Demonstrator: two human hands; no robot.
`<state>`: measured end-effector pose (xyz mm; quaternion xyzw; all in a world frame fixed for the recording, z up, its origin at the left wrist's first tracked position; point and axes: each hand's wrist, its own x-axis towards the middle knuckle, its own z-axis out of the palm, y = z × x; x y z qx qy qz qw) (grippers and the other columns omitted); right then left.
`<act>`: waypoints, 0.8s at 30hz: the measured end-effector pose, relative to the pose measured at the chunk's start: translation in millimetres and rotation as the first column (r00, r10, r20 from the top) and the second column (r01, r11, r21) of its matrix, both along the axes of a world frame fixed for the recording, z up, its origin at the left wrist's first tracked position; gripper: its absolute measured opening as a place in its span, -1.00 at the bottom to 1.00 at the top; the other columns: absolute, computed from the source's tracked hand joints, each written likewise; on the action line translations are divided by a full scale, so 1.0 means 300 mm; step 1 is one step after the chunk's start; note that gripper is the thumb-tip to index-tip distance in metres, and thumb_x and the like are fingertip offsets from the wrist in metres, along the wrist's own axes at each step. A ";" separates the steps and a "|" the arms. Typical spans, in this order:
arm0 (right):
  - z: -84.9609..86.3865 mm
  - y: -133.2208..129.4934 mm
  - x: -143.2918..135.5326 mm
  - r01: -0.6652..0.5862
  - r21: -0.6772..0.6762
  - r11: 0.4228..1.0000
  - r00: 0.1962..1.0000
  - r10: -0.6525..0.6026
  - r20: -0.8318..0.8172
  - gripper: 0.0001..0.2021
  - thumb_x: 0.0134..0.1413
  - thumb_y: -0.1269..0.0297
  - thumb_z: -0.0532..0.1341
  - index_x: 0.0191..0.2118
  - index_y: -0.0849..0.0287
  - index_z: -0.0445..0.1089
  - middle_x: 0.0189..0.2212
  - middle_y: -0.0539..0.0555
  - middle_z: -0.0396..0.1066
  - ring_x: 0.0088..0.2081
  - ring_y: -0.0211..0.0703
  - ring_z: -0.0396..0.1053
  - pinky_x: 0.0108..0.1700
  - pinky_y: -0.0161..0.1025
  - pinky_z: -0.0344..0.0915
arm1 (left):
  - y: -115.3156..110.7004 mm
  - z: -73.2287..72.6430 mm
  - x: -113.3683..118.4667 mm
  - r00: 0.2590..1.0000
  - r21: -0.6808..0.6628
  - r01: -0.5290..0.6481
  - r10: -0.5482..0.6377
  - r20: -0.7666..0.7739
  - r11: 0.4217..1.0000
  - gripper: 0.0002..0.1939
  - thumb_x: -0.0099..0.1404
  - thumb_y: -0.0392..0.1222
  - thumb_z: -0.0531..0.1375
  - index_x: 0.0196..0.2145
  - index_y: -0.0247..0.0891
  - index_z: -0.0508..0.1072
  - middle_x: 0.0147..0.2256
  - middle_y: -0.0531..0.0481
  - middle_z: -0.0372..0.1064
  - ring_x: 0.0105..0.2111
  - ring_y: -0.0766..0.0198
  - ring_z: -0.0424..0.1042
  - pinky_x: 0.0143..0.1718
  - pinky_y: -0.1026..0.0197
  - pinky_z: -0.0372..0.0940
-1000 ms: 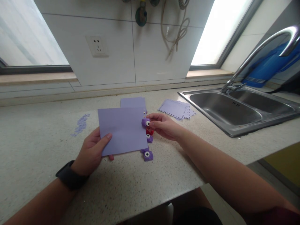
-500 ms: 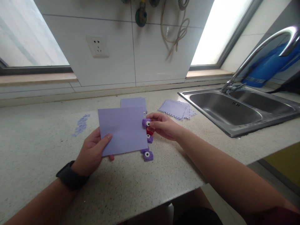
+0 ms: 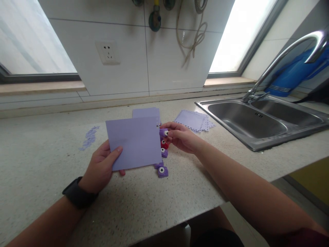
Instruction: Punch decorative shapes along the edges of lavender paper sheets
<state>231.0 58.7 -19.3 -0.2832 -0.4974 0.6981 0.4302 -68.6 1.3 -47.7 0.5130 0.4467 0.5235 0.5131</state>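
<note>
My left hand (image 3: 101,166) grips the left edge of a purple sheet (image 3: 135,144), thumb on top and fingers beneath. Between the thumb and fingers of my right hand (image 3: 181,137) is a small purple punch (image 3: 163,133), close against the sheet's right edge. Small holes show near the sheet's upper right corner. A red punch (image 3: 165,144) and another purple punch (image 3: 164,153) lie just below my right hand. Nearer the front sits a purple punch (image 3: 162,171) with a star on its white button. The sheet partly hides another purple piece beside it.
Behind the held sheet lie more purple sheets (image 3: 145,112). Sheets with punched edges (image 3: 192,120) are fanned out by the steel sink (image 3: 231,137). Small purple scraps (image 3: 89,138) lie on the counter (image 3: 51,154) at the left. A faucet (image 3: 280,56) arches over the sink.
The punch in my right hand has moved slightly right, off the sheet's edge, and a hole now shows there. The sheet has shifted slightly left.
</note>
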 end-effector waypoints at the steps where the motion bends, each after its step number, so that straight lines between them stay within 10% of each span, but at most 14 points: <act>1: 0.001 0.000 0.000 0.007 -0.006 1.000 1.000 -0.007 0.008 -0.73 0.01 0.34 0.42 -0.11 0.15 0.52 -0.24 0.07 0.49 -0.29 -0.19 0.40 -0.19 -0.17 0.38 | 0.001 -0.001 0.000 1.000 0.000 -0.002 0.002 0.000 1.000 -0.65 0.35 -0.08 0.33 0.06 -0.18 0.47 -0.28 0.00 0.57 -0.65 0.28 0.45 -0.77 0.20 0.45; 13: -0.013 0.020 0.008 0.058 0.100 0.993 0.991 -0.070 0.118 -0.77 0.07 0.29 0.39 -0.11 0.15 0.53 -0.34 0.02 0.44 -0.39 -0.24 0.30 -0.30 -0.19 0.30 | 0.005 0.001 -0.005 1.000 0.005 -0.027 0.027 0.010 1.000 -0.67 0.33 -0.08 0.36 0.03 -0.14 0.51 -0.24 -0.02 0.56 -0.64 0.28 0.43 -0.77 0.20 0.44; 24: -0.050 0.092 0.078 0.117 0.411 0.904 0.721 -0.362 0.591 -0.89 0.20 0.22 0.38 -0.19 0.09 0.55 -0.25 0.13 0.56 -0.24 -0.05 0.44 -0.12 -0.05 0.40 | 0.062 0.037 -0.029 0.952 0.030 -0.291 0.286 0.109 0.956 -0.75 0.25 -0.16 0.37 -0.09 -0.09 0.56 -0.06 0.01 0.49 -0.52 0.34 0.42 -0.78 0.34 0.35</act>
